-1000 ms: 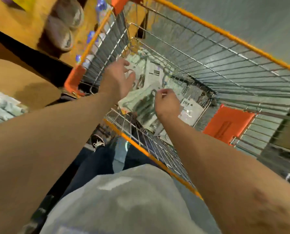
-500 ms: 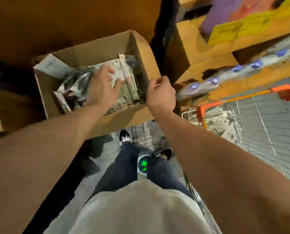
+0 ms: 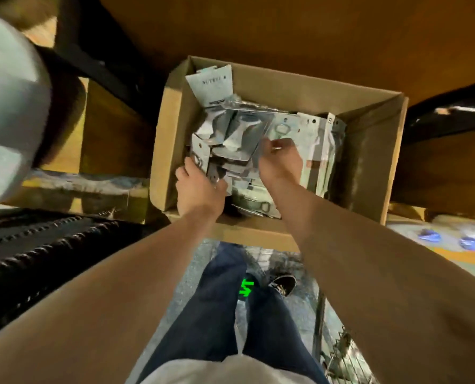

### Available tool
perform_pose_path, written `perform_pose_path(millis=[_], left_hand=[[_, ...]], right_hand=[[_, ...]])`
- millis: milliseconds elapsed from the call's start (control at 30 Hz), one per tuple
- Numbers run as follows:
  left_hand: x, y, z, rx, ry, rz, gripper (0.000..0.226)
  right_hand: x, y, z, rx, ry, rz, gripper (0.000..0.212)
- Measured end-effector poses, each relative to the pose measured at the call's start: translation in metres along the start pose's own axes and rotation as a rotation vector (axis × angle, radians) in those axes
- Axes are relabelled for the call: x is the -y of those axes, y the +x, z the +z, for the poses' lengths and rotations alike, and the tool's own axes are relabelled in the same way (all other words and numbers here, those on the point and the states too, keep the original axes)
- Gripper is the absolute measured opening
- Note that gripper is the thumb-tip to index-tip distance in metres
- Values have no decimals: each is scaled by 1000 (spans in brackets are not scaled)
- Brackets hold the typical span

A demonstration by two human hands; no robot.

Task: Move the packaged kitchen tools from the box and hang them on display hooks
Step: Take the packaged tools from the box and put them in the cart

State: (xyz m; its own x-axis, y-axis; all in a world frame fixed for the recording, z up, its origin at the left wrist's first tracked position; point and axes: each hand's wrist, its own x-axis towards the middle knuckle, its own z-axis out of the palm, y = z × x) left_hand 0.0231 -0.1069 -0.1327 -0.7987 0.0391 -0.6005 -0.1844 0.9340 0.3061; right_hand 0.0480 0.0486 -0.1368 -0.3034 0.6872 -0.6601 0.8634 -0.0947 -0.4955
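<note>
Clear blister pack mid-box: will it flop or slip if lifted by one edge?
Probably stays stiff: the blister pack looks like flat card under a moulded clear shell. Likely light, since the right hand seems to pinch its edge. Its glossy front may slide against neighbouring packs.

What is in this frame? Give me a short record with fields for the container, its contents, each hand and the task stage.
container: open-topped brown cardboard box
contents: loose pile of clear-and-white carded kitchen-tool packs, some flat, some on edge
left grip: inside the box at its left side, fingers round several of the packs
right grip: inside the box near the middle, pinching the edge of one pack
stage: picking from the box; no display hooks in view
below: dark blue trousers, black shoe
</note>
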Motion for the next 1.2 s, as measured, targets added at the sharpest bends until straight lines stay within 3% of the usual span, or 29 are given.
perform_pose_path(millis=[100,200,267,367,567,733,867,1200], left_hand=[[3,9,10,-11,-13,-7,87],[8,16,16,-38,-103,-11,79],[10,20,17,-47,-117,-22,75],[12,24,16,-17,-70,-3,70],[14,24,10,-30,-81,124,58],[8,16,-4,-11,-101,272,65],[-11,3,-20,8,-152,363,61],[-106,-85,-24,-26,-106,581,51]], right_hand=[[17,17,32,31,-15,2,76],[26,35,61,107,-268,14,121],[30,39,68,149,-340,36,117],[21,44,62,108,-267,47,86],[1,42,41,48,-253,165,94],[-5,24,29,3,-113,212,94],[-24,3,-2,-53,-71,165,78],[-71,-59,-125,-316,167,-25,77]])
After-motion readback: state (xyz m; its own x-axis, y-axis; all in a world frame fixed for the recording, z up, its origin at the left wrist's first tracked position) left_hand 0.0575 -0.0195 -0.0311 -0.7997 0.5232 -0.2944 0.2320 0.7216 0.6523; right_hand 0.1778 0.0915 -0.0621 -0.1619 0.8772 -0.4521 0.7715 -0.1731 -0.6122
